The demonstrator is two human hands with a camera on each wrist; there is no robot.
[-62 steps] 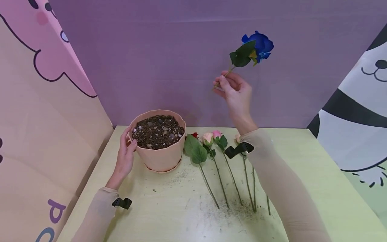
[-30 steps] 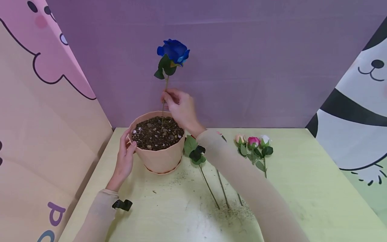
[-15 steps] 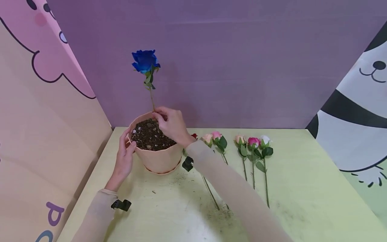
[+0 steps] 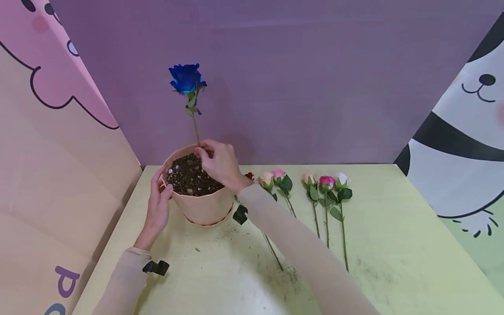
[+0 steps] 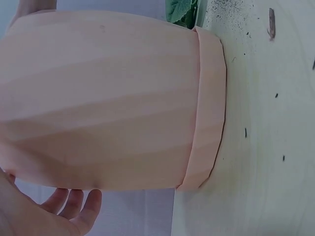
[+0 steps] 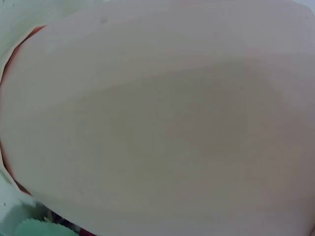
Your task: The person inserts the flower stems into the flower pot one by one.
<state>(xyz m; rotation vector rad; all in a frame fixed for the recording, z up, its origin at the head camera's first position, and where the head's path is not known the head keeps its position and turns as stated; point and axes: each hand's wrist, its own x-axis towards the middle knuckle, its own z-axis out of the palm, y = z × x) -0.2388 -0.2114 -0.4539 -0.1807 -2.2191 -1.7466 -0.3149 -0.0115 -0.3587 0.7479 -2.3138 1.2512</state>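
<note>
Leaning slightly, blue rose, ruffled petals, green leaves

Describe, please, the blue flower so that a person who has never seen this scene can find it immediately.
Start from the peach-coloured pot of dark soil on the table's left side. Over this pot, the right hand pinches the blue flower by its stem. It alone is blue and raised nearly upright; the other flowers lie on the table.
</note>
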